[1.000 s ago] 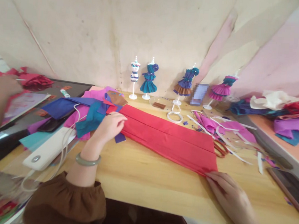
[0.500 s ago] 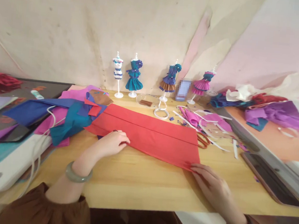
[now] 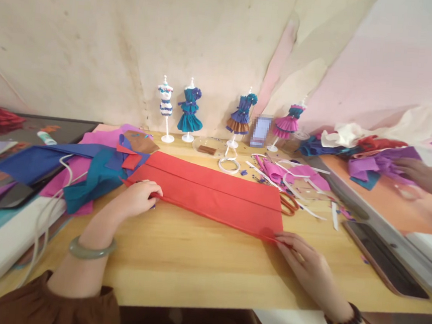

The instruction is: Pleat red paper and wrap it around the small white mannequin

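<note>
A long red sheet [image 3: 213, 193], thin like crepe paper or cloth, lies flat at a slant on the wooden table, with a crease along its length. Its near edge is turned over in a narrow fold. My left hand [image 3: 143, 196] pinches that edge close to the left end, thumb and fingers closed on it. At the near right corner, my right hand [image 3: 303, 260] grips the sheet between thumb and fingertips. Orange-handled scissors [image 3: 289, 203] stick out from beyond the sheet's right end, their blades hidden.
Small dress forms [image 3: 190, 110] in colourful dresses stand along the wall. Coloured scraps [image 3: 96, 171] and a white power strip [image 3: 12, 237] lie left; pink scraps and white strips [image 3: 294, 176] lie right. A phone [image 3: 385, 257] is near the right edge. Another person's hand [image 3: 422, 175] touches purple material.
My left hand has slid leftward along the near edge, which now shows a narrow fold. My right hand stays at the corner. Another person's hand has come in at the right.
</note>
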Demonstrator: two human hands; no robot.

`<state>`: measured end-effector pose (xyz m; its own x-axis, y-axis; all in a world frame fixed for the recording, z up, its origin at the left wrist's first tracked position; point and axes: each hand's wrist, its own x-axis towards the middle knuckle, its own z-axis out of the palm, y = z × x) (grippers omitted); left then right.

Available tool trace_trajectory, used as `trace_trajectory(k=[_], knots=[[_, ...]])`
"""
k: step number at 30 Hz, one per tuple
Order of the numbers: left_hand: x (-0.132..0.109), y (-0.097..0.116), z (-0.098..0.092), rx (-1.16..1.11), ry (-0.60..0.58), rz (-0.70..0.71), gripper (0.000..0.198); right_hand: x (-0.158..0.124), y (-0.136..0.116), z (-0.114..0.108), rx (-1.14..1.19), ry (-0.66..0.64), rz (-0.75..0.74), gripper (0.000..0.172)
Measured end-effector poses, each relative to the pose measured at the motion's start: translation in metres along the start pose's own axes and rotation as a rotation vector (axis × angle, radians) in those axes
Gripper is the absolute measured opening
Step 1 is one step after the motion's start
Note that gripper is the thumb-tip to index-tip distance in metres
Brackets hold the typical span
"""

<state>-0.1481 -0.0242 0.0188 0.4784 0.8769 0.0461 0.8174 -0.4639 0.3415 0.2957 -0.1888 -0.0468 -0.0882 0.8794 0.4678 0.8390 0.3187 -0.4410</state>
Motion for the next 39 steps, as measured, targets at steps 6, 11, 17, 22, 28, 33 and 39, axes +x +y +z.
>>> trace_trajectory(k=[6,11,17,22,28,33,39], knots=[[-0.007,0.002,-0.013,-0.108,-0.088,-0.126,0.028,0.005,-0.002,-0.005,0.024,-0.061,0.054,0.022],[-0.009,0.009,-0.025,-0.082,-0.097,-0.211,0.030,0.009,-0.004,-0.010,0.032,-0.100,0.141,0.028],[-0.013,-0.018,-0.027,-0.015,-0.050,-0.279,0.028,0.012,0.002,-0.009,0.047,-0.110,0.263,0.033],[-0.019,-0.042,-0.031,-0.102,-0.010,-0.281,0.026,0.014,0.005,-0.014,0.103,-0.172,0.307,0.034],[-0.023,-0.046,-0.036,-0.251,0.128,-0.354,0.030,0.014,0.002,-0.022,0.151,-0.110,0.319,0.032],[-0.026,-0.050,-0.032,-0.358,0.174,-0.333,0.039,0.011,0.010,-0.018,0.089,-0.010,0.372,0.034],[-0.022,-0.045,-0.030,-0.403,0.252,-0.342,0.042,0.009,0.018,-0.009,-0.004,0.055,0.329,0.029]])
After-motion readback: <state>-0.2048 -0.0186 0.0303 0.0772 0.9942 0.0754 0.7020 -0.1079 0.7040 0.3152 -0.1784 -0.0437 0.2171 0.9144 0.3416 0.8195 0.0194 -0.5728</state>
